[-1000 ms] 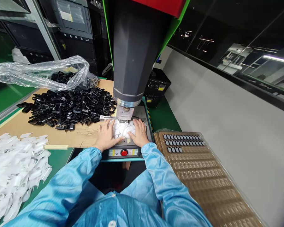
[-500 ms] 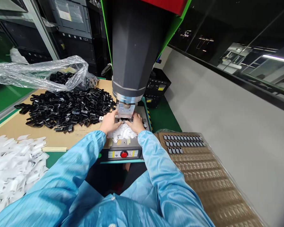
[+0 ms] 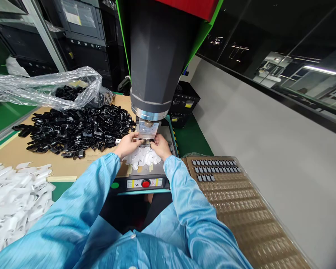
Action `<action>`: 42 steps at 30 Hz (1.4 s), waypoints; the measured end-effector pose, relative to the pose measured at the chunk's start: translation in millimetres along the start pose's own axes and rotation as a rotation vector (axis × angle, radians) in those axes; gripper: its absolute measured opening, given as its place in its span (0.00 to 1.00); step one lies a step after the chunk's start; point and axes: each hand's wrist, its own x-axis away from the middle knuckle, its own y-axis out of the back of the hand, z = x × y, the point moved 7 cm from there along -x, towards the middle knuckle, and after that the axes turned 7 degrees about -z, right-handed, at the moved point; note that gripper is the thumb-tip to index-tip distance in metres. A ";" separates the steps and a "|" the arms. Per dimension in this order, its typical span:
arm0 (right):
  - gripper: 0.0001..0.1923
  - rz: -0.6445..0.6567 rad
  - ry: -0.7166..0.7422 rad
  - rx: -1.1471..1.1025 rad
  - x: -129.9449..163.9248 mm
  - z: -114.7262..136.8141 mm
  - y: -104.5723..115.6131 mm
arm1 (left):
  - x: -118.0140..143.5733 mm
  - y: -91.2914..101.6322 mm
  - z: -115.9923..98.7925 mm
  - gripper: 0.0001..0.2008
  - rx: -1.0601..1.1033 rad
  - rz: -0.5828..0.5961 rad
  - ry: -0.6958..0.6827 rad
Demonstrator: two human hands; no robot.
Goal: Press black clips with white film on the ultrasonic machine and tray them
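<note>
Both of my hands reach under the grey press head (image 3: 154, 56) of a bench machine. My left hand (image 3: 126, 144) and my right hand (image 3: 160, 145) pinch at a small part on the metal fixture (image 3: 147, 131) below the horn; the part itself is too small to make out. A little heap of white plastic pieces (image 3: 142, 157) lies on the machine base just below my wrists. Blue sleeves cover both arms.
A pile of black plastic clips (image 3: 75, 129) lies on cardboard at left, with a clear plastic bag (image 3: 44, 87) behind it. White plastic pieces (image 3: 14, 194) are heaped at near left. A brown blister tray (image 3: 240, 209) with several dark parts sits at right. A red button (image 3: 145, 183) faces me.
My hands moved from resting on the white pieces up to the fixture under the press head, fingers now pinching there. The view shifted slightly.
</note>
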 end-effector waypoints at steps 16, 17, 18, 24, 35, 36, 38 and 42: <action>0.20 -0.098 -0.104 -0.483 186.9 24.6 9.2 | 182.9 -33.5 14.8 0.25 0.546 0.039 0.135; 0.20 -0.101 -0.099 -0.481 187.9 25.5 10.0 | 184.0 -33.5 14.8 0.25 0.544 0.043 0.133; 0.20 -0.104 -0.095 -0.481 188.5 26.5 10.9 | 184.9 -33.3 14.4 0.25 0.545 0.045 0.131; 0.20 -0.103 -0.089 -0.485 188.9 31.9 12.1 | 186.8 -31.2 8.7 0.24 0.563 0.029 0.136; 0.22 -0.129 -0.182 -0.640 193.3 31.1 10.7 | 185.3 -29.3 18.4 0.22 0.802 0.022 0.311; 0.22 -0.127 -0.201 -0.667 193.4 32.3 11.6 | 185.5 -30.5 19.1 0.23 0.857 0.052 0.353; 0.22 -0.096 -0.244 -0.725 193.4 35.0 11.1 | 186.4 -32.0 19.5 0.25 0.930 0.103 0.419; 0.20 -0.024 -0.322 -0.826 194.4 38.9 4.8 | 188.1 -31.9 18.1 0.23 0.967 0.147 0.445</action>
